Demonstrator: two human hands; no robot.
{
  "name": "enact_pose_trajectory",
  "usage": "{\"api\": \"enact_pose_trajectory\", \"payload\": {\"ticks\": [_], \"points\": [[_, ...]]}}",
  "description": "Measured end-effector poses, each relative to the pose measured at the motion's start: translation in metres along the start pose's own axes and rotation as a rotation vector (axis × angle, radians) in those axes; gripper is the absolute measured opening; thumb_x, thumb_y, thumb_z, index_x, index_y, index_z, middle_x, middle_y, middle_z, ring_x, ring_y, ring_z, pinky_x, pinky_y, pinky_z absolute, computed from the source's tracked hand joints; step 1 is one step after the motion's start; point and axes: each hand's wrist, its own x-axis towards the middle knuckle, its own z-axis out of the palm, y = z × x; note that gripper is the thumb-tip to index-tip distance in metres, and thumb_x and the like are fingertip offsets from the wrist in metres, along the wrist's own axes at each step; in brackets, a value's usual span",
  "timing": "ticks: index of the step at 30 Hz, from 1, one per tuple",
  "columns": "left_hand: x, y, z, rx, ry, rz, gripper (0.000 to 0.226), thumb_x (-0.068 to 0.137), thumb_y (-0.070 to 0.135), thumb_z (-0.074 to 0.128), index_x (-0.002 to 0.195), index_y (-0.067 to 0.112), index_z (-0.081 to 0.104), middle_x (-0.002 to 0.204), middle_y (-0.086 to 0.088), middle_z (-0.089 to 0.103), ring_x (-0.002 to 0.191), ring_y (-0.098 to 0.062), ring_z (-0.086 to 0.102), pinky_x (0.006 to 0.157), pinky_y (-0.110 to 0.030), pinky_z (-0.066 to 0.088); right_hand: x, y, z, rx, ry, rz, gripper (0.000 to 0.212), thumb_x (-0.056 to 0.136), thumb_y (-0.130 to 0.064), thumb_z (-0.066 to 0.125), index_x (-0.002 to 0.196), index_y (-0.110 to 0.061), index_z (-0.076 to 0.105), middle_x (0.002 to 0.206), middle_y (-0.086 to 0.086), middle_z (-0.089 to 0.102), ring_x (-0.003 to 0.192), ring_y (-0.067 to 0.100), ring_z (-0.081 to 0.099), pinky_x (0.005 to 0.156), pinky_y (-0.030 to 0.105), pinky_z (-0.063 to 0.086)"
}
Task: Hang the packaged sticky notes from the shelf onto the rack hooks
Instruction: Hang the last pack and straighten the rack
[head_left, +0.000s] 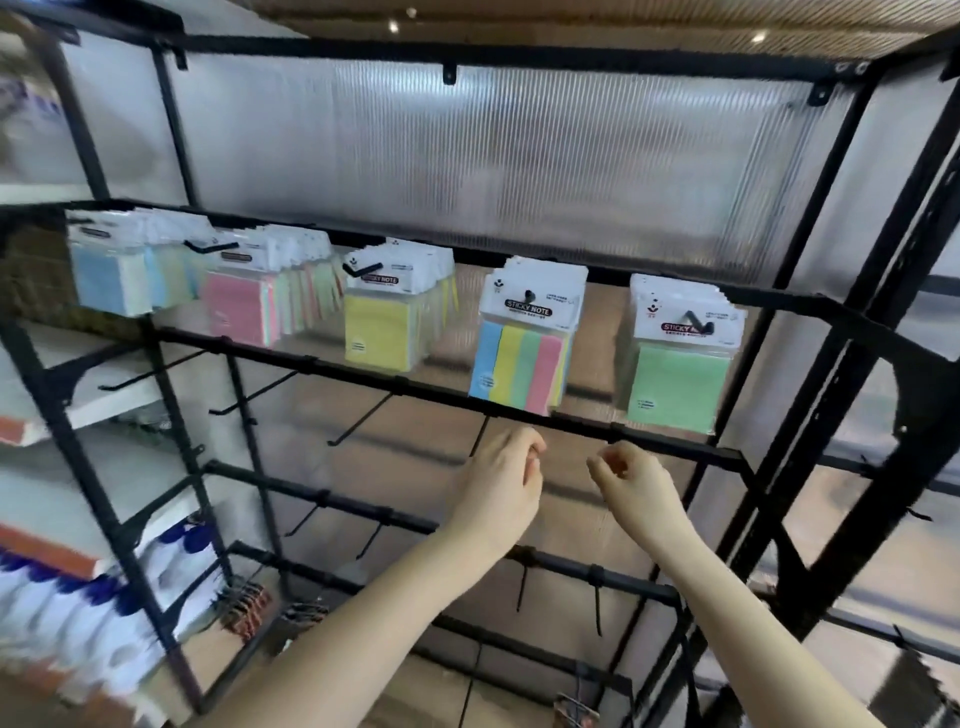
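Head view showed both hands, left hand (498, 483) and right hand (631, 480), empty with fingers loosely curled just below the striped sticky-note packs (522, 358), which hung on a rack hook (530, 297), seemingly just hung.

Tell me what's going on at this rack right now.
A person is stocking a black display rack. Five hooks on the upper bar already carry packs of sticky notes, including a striped pack and a green pack. Both hands, left hand and right hand, hover just below, loosely curled and holding nothing.
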Motion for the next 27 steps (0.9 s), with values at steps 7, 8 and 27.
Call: {"api": "enact_pose_trajectory", "payload": {"ticks": [7, 8, 27], "points": [[-0.038, -0.091, -0.107, 0.269, 0.104, -0.065, 0.014, 0.093, 0.019, 0.050, 0.103, 0.024, 0.059, 0.101, 0.007, 0.066, 0.084, -0.013, 0.059, 0.060, -0.018, 0.035, -0.010, -0.116, 0.107, -0.039, -0.218, -0.228, 0.021, 0.093, -0.025, 0.054, 0.084, -0.007, 0.061, 0.071, -0.001, 0.062, 0.064, 0.014, 0.055, 0.055, 0.022, 0.039], [-0.046, -0.105, -0.126, 0.298, 0.117, -0.087, 0.013, 0.093, 0.020, 0.050, 0.102, 0.025, 0.058, 0.099, 0.007, 0.066, 0.084, -0.015, 0.061, 0.061, -0.022, 0.039, -0.013, -0.134, 0.127, -0.041, -0.254, -0.272, 0.022, 0.093, -0.025, 0.054, 0.083, -0.007, 0.061, 0.069, -0.003, 0.060, 0.062, 0.010, 0.053, 0.052, 0.017, 0.037], [-0.116, -0.340, -0.352, 0.533, 0.233, -0.668, 0.020, 0.095, 0.021, 0.041, 0.105, 0.025, 0.058, 0.101, 0.005, 0.066, 0.087, -0.017, 0.061, 0.067, -0.028, 0.042, -0.034, -0.370, 0.430, 0.014, -0.704, -0.603, 0.017, 0.094, -0.024, 0.050, 0.084, -0.014, 0.059, 0.082, 0.002, 0.064, 0.076, 0.021, 0.060, 0.065, 0.030, 0.045]]}}
